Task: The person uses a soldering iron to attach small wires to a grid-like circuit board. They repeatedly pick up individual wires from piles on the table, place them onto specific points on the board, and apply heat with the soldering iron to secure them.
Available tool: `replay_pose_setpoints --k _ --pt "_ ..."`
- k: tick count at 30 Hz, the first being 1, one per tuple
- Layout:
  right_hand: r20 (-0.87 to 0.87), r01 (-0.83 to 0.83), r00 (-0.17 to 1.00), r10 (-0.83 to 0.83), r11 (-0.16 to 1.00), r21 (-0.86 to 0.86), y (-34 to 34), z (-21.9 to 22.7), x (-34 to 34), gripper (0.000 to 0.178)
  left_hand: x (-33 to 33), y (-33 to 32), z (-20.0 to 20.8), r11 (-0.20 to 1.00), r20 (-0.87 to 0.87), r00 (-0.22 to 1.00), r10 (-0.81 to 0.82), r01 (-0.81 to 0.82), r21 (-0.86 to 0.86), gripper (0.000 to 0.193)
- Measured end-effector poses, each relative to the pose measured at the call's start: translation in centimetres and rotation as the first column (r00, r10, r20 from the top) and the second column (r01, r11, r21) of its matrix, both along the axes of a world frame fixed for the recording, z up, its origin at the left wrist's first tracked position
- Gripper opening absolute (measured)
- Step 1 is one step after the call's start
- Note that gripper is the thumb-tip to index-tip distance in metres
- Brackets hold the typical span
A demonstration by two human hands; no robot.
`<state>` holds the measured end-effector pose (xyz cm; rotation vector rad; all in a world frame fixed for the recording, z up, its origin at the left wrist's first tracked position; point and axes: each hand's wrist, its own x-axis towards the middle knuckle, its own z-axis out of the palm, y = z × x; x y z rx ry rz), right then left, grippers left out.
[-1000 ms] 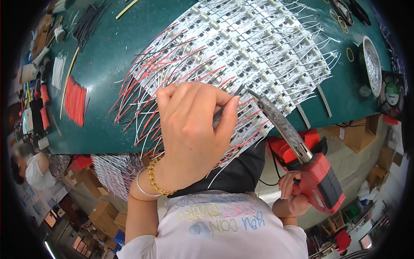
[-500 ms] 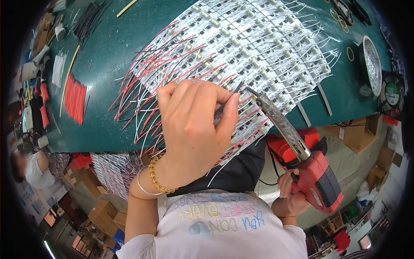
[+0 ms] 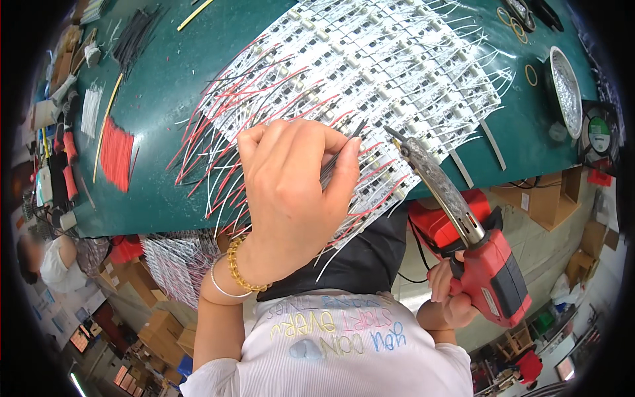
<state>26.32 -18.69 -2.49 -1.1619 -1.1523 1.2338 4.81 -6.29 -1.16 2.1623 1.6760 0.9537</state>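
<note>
A large panel of white circuit boards (image 3: pixel 397 73), set with rows of small components, lies on the bench. Red, black and white wires (image 3: pixel 228 126) fan out from its left side, and white wires (image 3: pixel 499 83) stick out at its right. My left hand (image 3: pixel 288 182) is over the panel's near left part, thumb and forefinger pinching thin black wires (image 3: pixel 358 128). My right hand (image 3: pixel 453 298) grips the handle of a red and black soldering gun (image 3: pixel 496 278). Its tip hovers just right of the black wire's end, apart from it.
Bundles of red wires (image 3: pixel 117 159), black wires (image 3: pixel 135 40) and white wires (image 3: pixel 92 109) lie on the green bench (image 3: pixel 165 99) at left. A metal bowl (image 3: pixel 562 92), a wire spool (image 3: pixel 598 135) and rubber bands (image 3: pixel 531 75) are at right. A cardboard box (image 3: pixel 542 198) stands below.
The soldering gun's tip has drawn away from the black wire's end, widening the gap. My left hand has shifted slightly left, still pinching the wires.
</note>
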Motion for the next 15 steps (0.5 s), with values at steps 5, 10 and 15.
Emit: replay_pose_setpoints --k 5,10,15 --pt "-0.025 0.026 0.999 -0.025 1.0 0.004 0.5 0.6 -0.4 0.07 -0.2 -0.1 0.5 0.999 0.007 1.0 0.024 -0.024 0.032 0.011" --pt "-0.083 0.0 0.997 0.003 0.999 0.041 -0.2 -0.3 0.8 0.069 -0.7 -0.8 3.3 0.991 0.173 0.976 0.13 -0.123 -0.048 0.008" --pt "-0.077 -0.034 0.996 0.037 0.999 0.035 -0.3 0.2 1.2 0.071 0.9 -0.6 2.0 0.996 0.062 0.995 -0.075 0.078 -0.05 0.01"
